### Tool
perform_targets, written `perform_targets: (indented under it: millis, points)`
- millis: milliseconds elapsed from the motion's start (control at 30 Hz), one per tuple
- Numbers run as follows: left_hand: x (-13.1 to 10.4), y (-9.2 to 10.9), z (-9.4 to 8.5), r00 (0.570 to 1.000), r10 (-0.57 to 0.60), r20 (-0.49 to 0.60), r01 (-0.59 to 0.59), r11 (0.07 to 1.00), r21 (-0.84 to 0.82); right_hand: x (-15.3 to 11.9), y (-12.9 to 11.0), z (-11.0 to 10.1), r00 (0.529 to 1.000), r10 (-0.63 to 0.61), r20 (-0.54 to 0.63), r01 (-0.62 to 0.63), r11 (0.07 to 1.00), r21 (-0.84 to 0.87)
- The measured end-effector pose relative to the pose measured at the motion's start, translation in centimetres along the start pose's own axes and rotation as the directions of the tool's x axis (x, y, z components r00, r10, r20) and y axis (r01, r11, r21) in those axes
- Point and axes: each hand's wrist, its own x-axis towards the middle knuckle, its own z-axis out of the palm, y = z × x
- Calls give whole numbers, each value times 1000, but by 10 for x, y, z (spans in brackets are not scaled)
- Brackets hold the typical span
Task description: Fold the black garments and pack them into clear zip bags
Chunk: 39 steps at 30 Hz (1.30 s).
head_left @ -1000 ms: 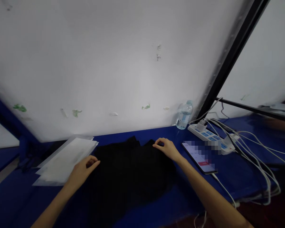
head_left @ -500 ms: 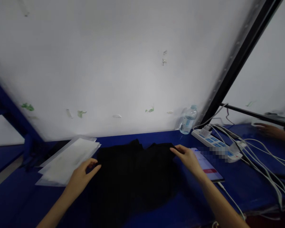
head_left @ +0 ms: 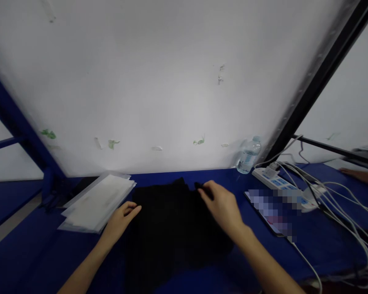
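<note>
A black garment [head_left: 159, 228] lies spread on the blue table; its exact kind is hard to make out in the dark cloth. My left hand [head_left: 121, 220] is at its left edge, thumb and bent fingers closed on the cloth there. My right hand [head_left: 222, 206] pinches the upper right part of the garment, and a small dark tip of fabric sticks up past the fingers. The lower part of the garment fades into shadow near the front.
White sheets in clear plastic sleeves [head_left: 99, 202] lie left of the garment. On the right are a phone [head_left: 268, 214] on a cable, a water bottle [head_left: 249, 156], a power strip [head_left: 282, 185] and tangled white cables [head_left: 352, 216]. Another person's hand [head_left: 357, 174] shows far right.
My right hand has moved left and inward, bringing the garment's upper right corner with it. My left hand stays at the left edge. The view has shifted slightly.
</note>
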Motion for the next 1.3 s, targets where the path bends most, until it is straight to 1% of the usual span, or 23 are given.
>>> perform_targets:
  millis: [33,100,167,200,233,300,367,400,433,500,567,600,667,733,833,900,967,1000,1067,1133,1167,1233,1300]
  points:
    - [0,0,0,1000,1,-1,-1,1000,1,-6,-14,11,995,-87,38,89,994,-58]
    - [-1,0,0,1000,2,-5,-2,1000,7,-21,-35,33,958,-224,180,246,963,-110]
    - [-1,-1,0,1000,2,-2,-2,1000,8,-33,-43,46,926,-276,256,306,948,-88]
    - [-1,-2,0,1000,0,2,0,1000,9,-37,-43,48,922,-276,270,298,953,-44]
    - [-1,-2,0,1000,-3,6,3,1000,10,-38,-41,47,929,-261,263,267,964,12]
    - [-2,-2,0,1000,-4,12,4,1000,10,-36,-31,40,965,-185,187,169,981,97]
    - [-2,-1,-1,1000,3,14,-4,1000,6,-31,-17,32,996,-59,67,54,996,70]
    - [-3,-1,-1,1000,7,9,-7,1000,4,-29,-10,30,1000,8,26,-8,1000,24]
    - [-3,0,-1,1000,9,6,-9,1000,5,-27,-3,30,997,71,18,-70,997,-22]
    - [-3,0,-1,1000,9,1,-9,1000,17,-25,7,32,980,178,92,-173,983,-58]
    - [-3,0,0,1000,13,-6,-13,1000,23,-24,11,36,950,243,195,-244,970,-16]
    - [-4,0,1,1000,21,-6,-21,1000,16,-23,12,37,939,259,226,-271,962,21]
    - [-5,0,3,999,36,-5,-36,999,-13,-20,13,36,923,300,241,-327,942,80]
    - [-6,0,7,999,37,11,-37,999,-26,-16,15,34,901,359,244,-386,920,72]
    - [-9,3,12,999,11,40,-11,1000,13,-12,19,29,860,406,310,-414,909,-42]
    - [-10,5,14,999,6,54,-8,1000,27,-9,16,24,856,392,336,-378,920,-109]
    - [-10,6,15,998,19,57,-19,1000,14,-5,3,20,885,358,297,-328,933,-149]
    - [-10,6,15,998,27,55,-28,1000,5,-3,-8,18,904,333,268,-299,941,-160]
    - [-10,6,15,998,47,44,-47,999,-8,-1,-37,18,936,267,228,-234,959,-162]
    - [-9,4,15,998,61,29,-60,998,-9,-5,-71,24,957,182,225,-152,978,-145]
    - [-9,3,16,998,65,23,-65,998,-7,-10,-87,29,963,137,234,-107,985,-136]
    - [-8,1,16,998,68,18,-68,998,-5,-27,-115,39,963,-3,269,30,995,-94]
    - [-8,0,16,997,77,25,-77,997,-11,-49,-132,50,948,-165,274,176,984,-17]
